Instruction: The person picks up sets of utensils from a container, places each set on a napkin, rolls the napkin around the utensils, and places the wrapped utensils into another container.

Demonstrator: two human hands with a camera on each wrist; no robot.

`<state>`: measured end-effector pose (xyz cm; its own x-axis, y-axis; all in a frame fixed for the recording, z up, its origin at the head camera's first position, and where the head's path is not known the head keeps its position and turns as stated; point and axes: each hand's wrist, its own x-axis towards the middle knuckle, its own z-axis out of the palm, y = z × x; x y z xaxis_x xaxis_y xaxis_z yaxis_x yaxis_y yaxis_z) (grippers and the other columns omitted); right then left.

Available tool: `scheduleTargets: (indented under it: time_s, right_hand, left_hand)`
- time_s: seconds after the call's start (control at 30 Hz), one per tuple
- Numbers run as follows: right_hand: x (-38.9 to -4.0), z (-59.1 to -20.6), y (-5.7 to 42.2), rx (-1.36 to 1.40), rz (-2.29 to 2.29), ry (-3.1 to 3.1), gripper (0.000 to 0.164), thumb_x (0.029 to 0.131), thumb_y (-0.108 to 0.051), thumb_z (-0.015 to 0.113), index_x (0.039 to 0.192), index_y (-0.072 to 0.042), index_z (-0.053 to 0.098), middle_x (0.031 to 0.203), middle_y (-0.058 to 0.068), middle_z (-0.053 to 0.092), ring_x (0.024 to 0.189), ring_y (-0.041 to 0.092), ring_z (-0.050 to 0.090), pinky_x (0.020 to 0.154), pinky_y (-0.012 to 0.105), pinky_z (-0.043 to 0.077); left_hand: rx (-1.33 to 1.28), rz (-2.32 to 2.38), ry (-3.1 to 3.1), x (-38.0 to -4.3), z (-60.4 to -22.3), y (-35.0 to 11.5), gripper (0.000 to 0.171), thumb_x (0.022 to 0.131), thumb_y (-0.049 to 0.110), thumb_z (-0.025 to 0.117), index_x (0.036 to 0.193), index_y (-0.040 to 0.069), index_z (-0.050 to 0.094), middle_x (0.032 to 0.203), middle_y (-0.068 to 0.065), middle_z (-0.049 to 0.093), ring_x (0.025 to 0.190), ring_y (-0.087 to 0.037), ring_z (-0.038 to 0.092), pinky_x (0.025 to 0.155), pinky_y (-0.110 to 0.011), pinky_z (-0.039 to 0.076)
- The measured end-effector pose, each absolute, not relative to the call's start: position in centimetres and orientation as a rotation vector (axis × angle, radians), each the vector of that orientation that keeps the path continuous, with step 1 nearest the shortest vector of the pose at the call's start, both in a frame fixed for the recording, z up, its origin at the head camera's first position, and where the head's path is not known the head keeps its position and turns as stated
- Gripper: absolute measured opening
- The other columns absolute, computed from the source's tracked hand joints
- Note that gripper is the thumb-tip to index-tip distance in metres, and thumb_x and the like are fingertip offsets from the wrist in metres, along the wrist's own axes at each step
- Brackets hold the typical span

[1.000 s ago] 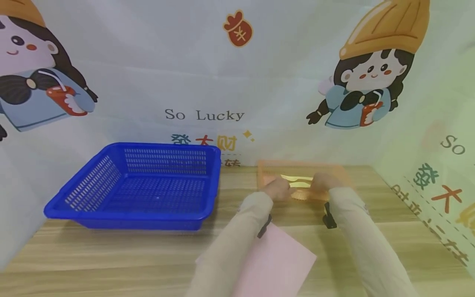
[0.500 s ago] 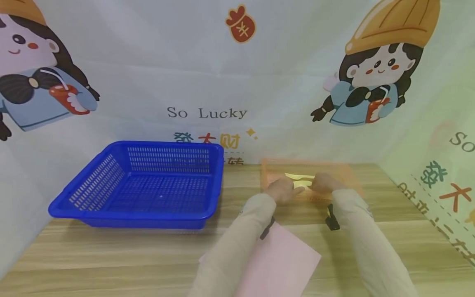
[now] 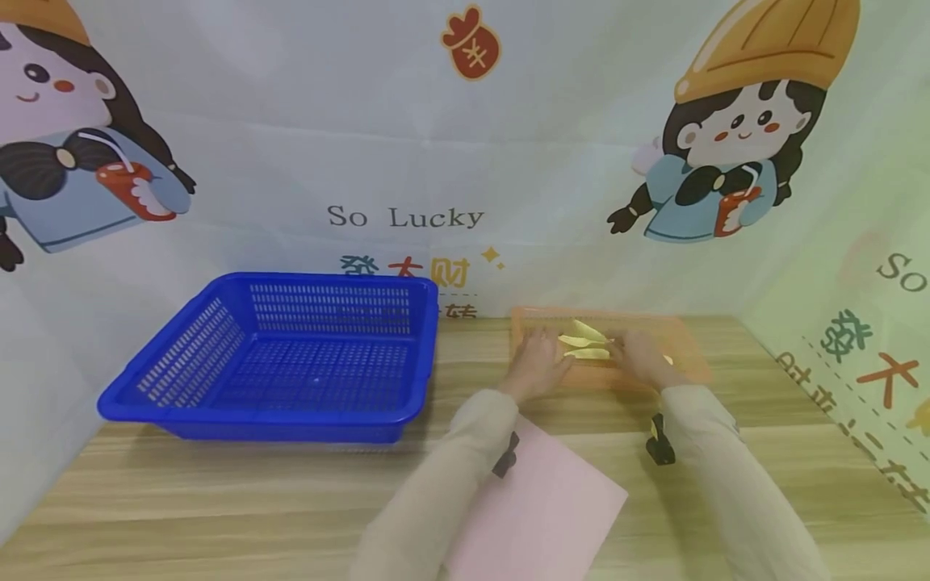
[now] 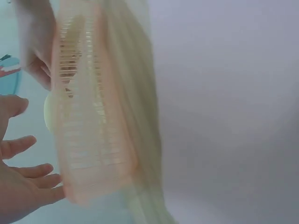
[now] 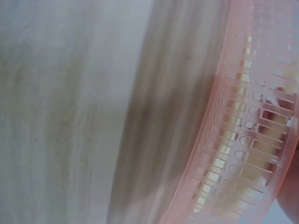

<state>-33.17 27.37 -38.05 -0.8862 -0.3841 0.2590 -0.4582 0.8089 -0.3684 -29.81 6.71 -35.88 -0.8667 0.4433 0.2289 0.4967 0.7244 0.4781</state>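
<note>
A shallow orange slatted basket (image 3: 689, 343) stands against the back wall, with several long, slim yellow pieces (image 3: 590, 353) inside it. My left hand (image 3: 536, 363) is at its left end, fingers spread and holding nothing, as the left wrist view shows. My right hand (image 3: 641, 357) reaches over the basket and pinches one slim yellow piece (image 3: 587, 330), which slants up to the left. In the left wrist view a pale rounded yellow end (image 4: 49, 112) sticks out past the basket rim. The right wrist view shows mostly the basket's slatted side (image 5: 210, 135); the right fingertips are hidden there.
A large blue plastic basket (image 3: 265, 417) stands on the left of the wood-grain table (image 3: 240, 504). A pink sheet (image 3: 555, 500) lies in front, partly under the left forearm. A printed cloth (image 3: 407, 145) hangs behind and at the sides.
My left hand has drawn back to the left and its fingers have spread. One yellow piece now slants upward at my right hand, where the pieces lay flatter before.
</note>
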Motion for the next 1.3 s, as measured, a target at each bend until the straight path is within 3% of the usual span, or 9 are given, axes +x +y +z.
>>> scheduleTargets:
  time_s: [0.23,0.43,0.53,0.7,0.87,1.0,1.1,1.17,1.3]
  right_hand:
    - [-31.3,-35.6,25.1,0.511,0.674,-2.656,0.03,0.092,-0.006,0.043,0.118,0.008,0.05,0.065,0.012,0.053,0.048,0.012,0.039,0.044,0.023,0.035]
    - [-29.0,-33.3,22.2,0.516,0.965,-2.592,0.026,0.094,-0.004,0.036,0.095,0.015,0.053,0.057,0.006,0.043,0.043,0.007,0.034,0.039,0.019,0.031]
    - [-27.7,-32.4,20.8,0.521,1.235,-2.57,0.023,0.093,-0.001,0.034,0.08,0.01,0.05,0.057,0.005,0.043,0.045,0.005,0.036,0.04,0.016,0.034]
    - [-25.3,-31.3,18.7,0.438,1.722,-2.557,0.023,0.095,-0.004,0.03,0.089,0.011,0.047,0.07,0.005,0.046,0.057,0.007,0.043,0.052,0.019,0.042]
    - [-23.4,-31.5,17.3,0.376,1.787,-2.615,0.03,0.094,-0.003,0.029,0.11,0.016,0.044,0.08,0.009,0.05,0.066,0.012,0.048,0.058,0.02,0.043]
    - [-22.4,-32.5,16.2,0.387,1.727,-2.7,0.037,0.094,-0.005,0.032,0.127,0.012,0.034,0.103,0.025,0.054,0.084,0.024,0.054,0.073,0.029,0.049]
    - [-21.7,-33.7,15.2,0.415,1.781,-2.698,0.038,0.094,-0.005,0.033,0.128,0.011,0.033,0.111,0.027,0.053,0.089,0.025,0.056,0.079,0.034,0.049]
    - [-21.4,-34.4,14.6,0.418,1.865,-2.665,0.034,0.093,-0.002,0.033,0.124,0.013,0.035,0.105,0.026,0.056,0.086,0.022,0.057,0.079,0.035,0.05]
    - [-21.1,-35.6,13.3,0.296,2.056,-2.622,0.032,0.093,-0.002,0.033,0.12,0.015,0.037,0.107,0.027,0.054,0.096,0.028,0.057,0.085,0.042,0.047]
  left_hand:
    - [-0.713,-1.017,-2.8,-29.0,-34.7,6.2,0.05,0.088,0.019,0.052,0.131,-0.001,0.035,0.133,-0.019,0.036,0.123,-0.03,0.034,0.101,-0.042,0.032]
    - [-0.672,-1.267,-2.739,-27.4,-33.4,5.5,0.056,0.087,0.015,0.053,0.134,-0.002,0.029,0.136,-0.018,0.034,0.124,-0.032,0.035,0.1,-0.043,0.033]
    - [-0.674,-1.35,-2.72,-26.5,-32.9,4.9,0.056,0.085,0.014,0.053,0.134,-0.002,0.03,0.134,-0.018,0.036,0.117,-0.031,0.042,0.094,-0.041,0.04]
    - [-0.744,-1.398,-2.721,-25.0,-32.6,3.6,0.053,0.085,0.014,0.056,0.13,-0.005,0.035,0.124,-0.022,0.045,0.095,-0.029,0.058,0.074,-0.029,0.051]
    - [-0.797,-1.369,-2.76,-23.8,-32.8,2.5,0.044,0.086,0.017,0.056,0.124,-0.003,0.043,0.117,-0.019,0.053,0.097,-0.028,0.058,0.077,-0.028,0.051]
    - [-0.849,-1.42,-2.748,-22.9,-33.3,1.5,0.031,0.087,0.014,0.055,0.115,0.0,0.051,0.109,-0.016,0.057,0.091,-0.022,0.058,0.071,-0.024,0.051]
    - [-0.835,-1.449,-2.75,-22.5,-34.0,0.9,0.022,0.086,0.013,0.056,0.104,0.0,0.056,0.09,-0.012,0.061,0.068,-0.014,0.056,0.054,-0.019,0.048]
    - [-0.776,-1.479,-2.769,-22.2,-34.6,0.7,0.02,0.086,0.015,0.057,0.1,0.0,0.057,0.078,-0.007,0.058,0.056,-0.009,0.049,0.045,-0.016,0.043]
    - [-0.583,-1.469,-2.829,-22.0,-35.4,0.2,0.02,0.084,0.016,0.06,0.093,-0.002,0.06,0.061,0.002,0.044,0.05,-0.007,0.04,0.04,-0.015,0.032]
